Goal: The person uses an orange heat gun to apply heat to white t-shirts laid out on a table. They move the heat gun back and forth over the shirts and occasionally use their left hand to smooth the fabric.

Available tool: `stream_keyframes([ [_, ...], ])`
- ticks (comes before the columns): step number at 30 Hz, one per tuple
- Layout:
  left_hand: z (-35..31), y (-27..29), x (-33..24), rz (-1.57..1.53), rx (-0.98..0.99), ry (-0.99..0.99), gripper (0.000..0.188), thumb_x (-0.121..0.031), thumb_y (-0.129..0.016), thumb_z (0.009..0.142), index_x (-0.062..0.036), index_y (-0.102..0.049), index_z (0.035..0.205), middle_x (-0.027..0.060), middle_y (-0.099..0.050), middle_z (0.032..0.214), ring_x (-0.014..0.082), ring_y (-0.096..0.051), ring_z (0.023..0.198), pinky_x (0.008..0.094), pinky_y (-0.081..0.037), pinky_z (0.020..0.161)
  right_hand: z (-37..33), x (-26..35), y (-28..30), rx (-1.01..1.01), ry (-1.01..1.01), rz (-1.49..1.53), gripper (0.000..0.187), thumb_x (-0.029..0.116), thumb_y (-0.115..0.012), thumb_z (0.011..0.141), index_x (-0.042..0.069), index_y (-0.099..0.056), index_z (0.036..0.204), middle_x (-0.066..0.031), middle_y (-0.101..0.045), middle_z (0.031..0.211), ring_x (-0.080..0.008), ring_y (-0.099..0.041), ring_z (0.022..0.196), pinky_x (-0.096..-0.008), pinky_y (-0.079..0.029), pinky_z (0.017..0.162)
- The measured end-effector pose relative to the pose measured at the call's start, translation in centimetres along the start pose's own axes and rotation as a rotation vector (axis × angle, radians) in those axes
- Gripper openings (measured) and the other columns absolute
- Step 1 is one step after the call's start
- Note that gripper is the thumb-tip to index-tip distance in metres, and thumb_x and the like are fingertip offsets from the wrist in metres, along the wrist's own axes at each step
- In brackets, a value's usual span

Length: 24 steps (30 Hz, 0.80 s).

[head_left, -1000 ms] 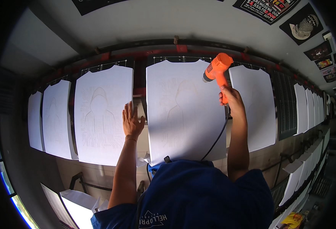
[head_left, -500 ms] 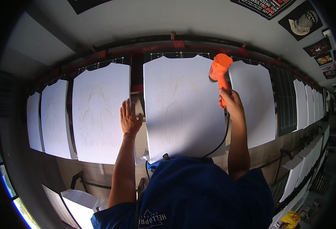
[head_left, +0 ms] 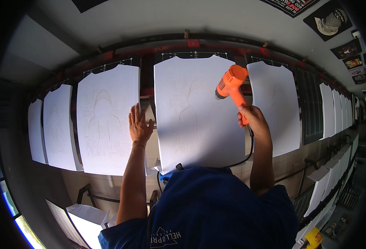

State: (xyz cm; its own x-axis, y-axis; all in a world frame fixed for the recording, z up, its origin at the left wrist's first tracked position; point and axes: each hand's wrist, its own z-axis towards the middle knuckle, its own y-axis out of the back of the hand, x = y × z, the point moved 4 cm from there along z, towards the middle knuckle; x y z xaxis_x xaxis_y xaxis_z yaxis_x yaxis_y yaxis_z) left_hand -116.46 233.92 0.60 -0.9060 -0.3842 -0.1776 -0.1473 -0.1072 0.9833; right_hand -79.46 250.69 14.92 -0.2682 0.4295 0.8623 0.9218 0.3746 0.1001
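Note:
An orange heat gun point(head_left: 231, 84) is gripped by its handle in my right hand point(head_left: 252, 118). Its dark nozzle points left and down over the right half of the middle white shirt point(head_left: 183, 137), which is stretched on a flat board and bears a faint hooded-figure outline. My left hand point(head_left: 140, 129) lies flat with fingers spread, on the right edge of the neighbouring white shirt point(head_left: 104, 124), which carries a similar faint drawing. From the heat gun's handle a black cord point(head_left: 249, 153) runs down toward my body.
More white shirts on boards stand in the row, to the left point(head_left: 58, 128) and right point(head_left: 274, 112). A bare dark board point(head_left: 310, 108) sits farther right. Behind the row runs a dark rail point(head_left: 149, 39). Another row of boards point(head_left: 324, 186) is at lower right.
The heat gun has moved left and slightly down, tilting more toward the middle shirt. My left hand stays at the left shirt's edge. The whole view has shifted slightly.

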Motion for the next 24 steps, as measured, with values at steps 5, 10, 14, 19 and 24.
stream_keyframes([
  [5, -0.1, -0.4, 0.2, -0.001, -0.030, -0.012, 0.056, -0.025, -0.061, 0.085, -0.0083, -0.046, 0.136, 0.0118, -0.025, 0.156, 0.0319, -0.019, 0.146, 0.0457, -0.019, 0.119, -1.7, -0.3, 0.9, -0.031, -0.026, -0.023, 0.033, 0.035, -0.061, 0.093, 0.003, -0.057, 0.093, -0.0020, -0.056, 0.074, -0.0109, -0.054, 0.059, -0.0261, -0.044, 0.053],
  [10, -0.1, -0.3, 0.1, 0.010, -0.013, -0.016, 0.056, -0.026, -0.061, 0.085, -0.0085, -0.046, 0.136, 0.0118, -0.024, 0.156, 0.0321, -0.019, 0.145, 0.0459, -0.019, 0.119, -2.3, -0.7, 1.4, -0.051, -0.013, -0.015, 0.032, 0.033, -0.062, 0.092, 0.002, -0.057, 0.093, -0.0026, -0.056, 0.073, -0.0117, -0.055, 0.058, -0.0264, -0.045, 0.052],
  [14, -0.1, -0.1, 0.0, 0.009, -0.011, -0.021, 0.055, -0.026, -0.061, 0.085, -0.0085, -0.047, 0.135, 0.0116, -0.023, 0.156, 0.0322, -0.018, 0.146, 0.0459, -0.019, 0.119, -3.5, -1.1, 2.4, 0.012, -0.045, -0.018, 0.030, 0.031, -0.063, 0.092, 0.001, -0.058, 0.094, -0.0025, -0.055, 0.073, -0.0117, -0.055, 0.058, -0.0269, -0.045, 0.051],
  [19, -0.2, -0.3, 0.2, -0.021, -0.072, -0.034, 0.056, -0.021, -0.065, 0.080, -0.0096, -0.050, 0.133, 0.0132, -0.027, 0.154, 0.0336, -0.021, 0.144, 0.0480, -0.023, 0.117, -5.3, -1.2, 1.3, 0.016, -0.059, -0.022, 0.033, 0.033, -0.061, 0.094, 0.001, -0.058, 0.097, -0.0026, -0.057, 0.075, -0.0117, -0.055, 0.058, -0.0267, -0.045, 0.053],
  [24, -0.2, 0.0, 0.0, -0.036, -0.069, -0.047, 0.061, -0.021, -0.065, 0.080, -0.0076, -0.047, 0.136, 0.0137, -0.028, 0.154, 0.0339, -0.022, 0.144, 0.0483, -0.023, 0.117, -3.2, -1.4, -2.0, 0.001, -0.001, 0.072, 0.032, 0.033, -0.063, 0.092, 0.002, -0.057, 0.095, -0.0031, -0.058, 0.075, -0.0113, -0.057, 0.061, -0.0267, -0.046, 0.054],
])
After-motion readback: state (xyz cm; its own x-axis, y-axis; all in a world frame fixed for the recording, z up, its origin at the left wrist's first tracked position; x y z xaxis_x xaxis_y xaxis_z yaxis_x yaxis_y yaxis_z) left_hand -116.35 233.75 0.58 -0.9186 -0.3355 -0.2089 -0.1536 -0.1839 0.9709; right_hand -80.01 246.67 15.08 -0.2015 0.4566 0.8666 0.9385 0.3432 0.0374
